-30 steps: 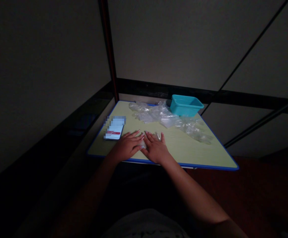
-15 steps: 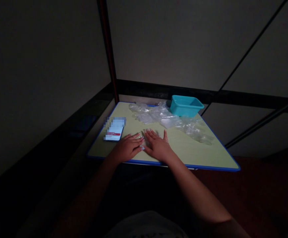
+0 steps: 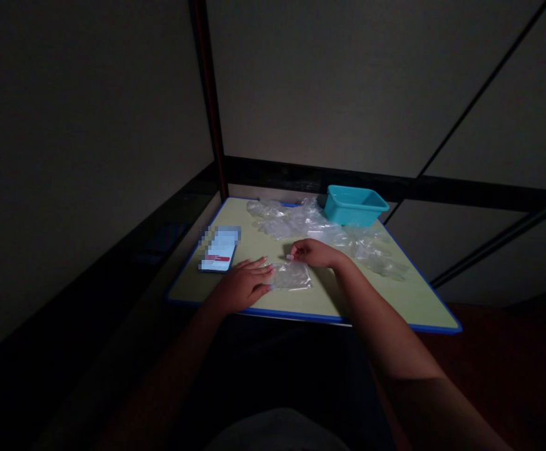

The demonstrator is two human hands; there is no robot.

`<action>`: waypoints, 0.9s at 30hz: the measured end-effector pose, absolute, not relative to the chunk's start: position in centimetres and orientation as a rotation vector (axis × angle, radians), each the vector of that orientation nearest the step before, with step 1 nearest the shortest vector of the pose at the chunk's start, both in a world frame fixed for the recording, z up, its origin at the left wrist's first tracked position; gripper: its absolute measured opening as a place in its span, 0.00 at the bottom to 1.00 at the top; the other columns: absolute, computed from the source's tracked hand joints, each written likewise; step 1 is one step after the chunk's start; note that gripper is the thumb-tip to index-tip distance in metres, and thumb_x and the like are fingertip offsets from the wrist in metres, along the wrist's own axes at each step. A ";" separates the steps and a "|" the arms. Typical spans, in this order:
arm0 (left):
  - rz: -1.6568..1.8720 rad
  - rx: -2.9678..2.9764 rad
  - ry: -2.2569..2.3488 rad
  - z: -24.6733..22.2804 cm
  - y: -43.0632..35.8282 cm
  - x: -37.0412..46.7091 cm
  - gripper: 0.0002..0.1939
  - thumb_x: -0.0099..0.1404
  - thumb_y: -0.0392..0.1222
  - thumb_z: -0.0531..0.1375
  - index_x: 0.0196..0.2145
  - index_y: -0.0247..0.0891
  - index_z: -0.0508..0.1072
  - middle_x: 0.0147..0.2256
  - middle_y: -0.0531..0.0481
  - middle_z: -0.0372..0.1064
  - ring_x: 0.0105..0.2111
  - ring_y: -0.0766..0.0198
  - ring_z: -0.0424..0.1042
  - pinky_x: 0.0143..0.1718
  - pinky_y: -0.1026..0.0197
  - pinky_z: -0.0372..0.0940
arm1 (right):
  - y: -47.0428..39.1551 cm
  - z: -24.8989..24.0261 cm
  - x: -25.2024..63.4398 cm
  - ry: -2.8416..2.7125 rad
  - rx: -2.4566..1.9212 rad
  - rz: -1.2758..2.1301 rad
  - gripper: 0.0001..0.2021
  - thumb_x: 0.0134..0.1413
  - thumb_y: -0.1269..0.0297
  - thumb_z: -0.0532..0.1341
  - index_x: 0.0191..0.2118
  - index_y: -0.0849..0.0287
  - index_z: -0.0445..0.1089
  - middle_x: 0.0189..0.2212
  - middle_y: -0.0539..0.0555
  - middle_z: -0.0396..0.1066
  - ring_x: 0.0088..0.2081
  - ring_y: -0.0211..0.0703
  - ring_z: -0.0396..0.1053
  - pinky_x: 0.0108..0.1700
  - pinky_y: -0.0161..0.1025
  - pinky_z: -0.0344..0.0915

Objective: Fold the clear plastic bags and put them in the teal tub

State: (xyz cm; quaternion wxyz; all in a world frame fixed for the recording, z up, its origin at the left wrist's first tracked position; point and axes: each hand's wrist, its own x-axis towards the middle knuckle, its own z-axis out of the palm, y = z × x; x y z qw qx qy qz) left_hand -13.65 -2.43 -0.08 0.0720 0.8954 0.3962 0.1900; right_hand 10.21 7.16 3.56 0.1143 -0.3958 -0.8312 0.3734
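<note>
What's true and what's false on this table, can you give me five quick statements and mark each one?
1. The left hand lies spread at the left side of a transparent plastic piece. True.
2. The turquoise bin stands near the table's far right corner. True.
3. The right hand is inside the bin. False: the right hand is by the plastic piece's far side, fingers curled.
4. The phone lies right of the bin. False: the phone lies to its left.
5. The table's edging is blue. True.
</note>
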 end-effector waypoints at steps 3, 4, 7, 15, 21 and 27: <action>0.567 2.681 1.194 0.0 -2.5 -13.6 0.18 0.69 0.45 0.52 0.54 0.44 0.69 0.57 0.49 0.64 0.62 0.56 0.54 0.58 0.47 0.54 | 8.5 3.2 10.9 -2.419 -1.130 1.210 0.12 0.50 0.56 0.59 0.31 0.62 0.69 0.27 0.50 0.70 0.30 0.37 0.64 0.37 0.35 0.61; 0.569 2.678 1.196 0.0 -2.5 -13.6 0.19 0.69 0.46 0.52 0.55 0.44 0.69 0.57 0.49 0.64 0.62 0.56 0.54 0.58 0.47 0.54 | 8.9 3.2 11.1 -2.409 -1.128 1.243 0.13 0.50 0.55 0.59 0.30 0.62 0.68 0.26 0.49 0.69 0.29 0.36 0.64 0.36 0.34 0.61; 0.586 2.679 1.184 -0.2 -2.4 -13.7 0.19 0.69 0.45 0.52 0.55 0.44 0.68 0.57 0.49 0.64 0.62 0.57 0.54 0.58 0.47 0.54 | 9.9 3.2 12.0 -2.399 -1.146 1.351 0.14 0.51 0.53 0.59 0.31 0.62 0.68 0.20 0.46 0.63 0.22 0.33 0.58 0.27 0.31 0.57; 0.588 2.686 1.167 -0.7 -2.0 -13.8 0.19 0.69 0.45 0.52 0.56 0.45 0.67 0.58 0.50 0.63 0.62 0.57 0.53 0.59 0.47 0.53 | 11.3 3.6 13.3 -2.244 -1.203 2.114 0.18 0.61 0.51 0.51 0.45 0.62 0.64 0.13 0.41 0.55 0.11 0.28 0.41 0.13 0.26 0.39; 0.563 2.684 1.166 -0.5 -2.1 -13.8 0.20 0.69 0.46 0.51 0.56 0.44 0.67 0.58 0.49 0.63 0.62 0.56 0.53 0.59 0.46 0.53 | 11.7 2.6 13.2 -2.225 -1.200 2.239 0.20 0.61 0.47 0.50 0.41 0.61 0.64 0.11 0.42 0.61 0.08 0.28 0.44 0.12 0.25 0.45; 0.541 2.691 1.161 -0.6 -1.9 -13.8 0.20 0.69 0.46 0.51 0.57 0.43 0.66 0.58 0.50 0.62 0.63 0.56 0.52 0.59 0.46 0.52 | 12.0 2.5 13.6 -2.246 -1.214 2.198 0.22 0.61 0.47 0.50 0.36 0.64 0.66 0.11 0.47 0.66 0.07 0.30 0.49 0.11 0.27 0.51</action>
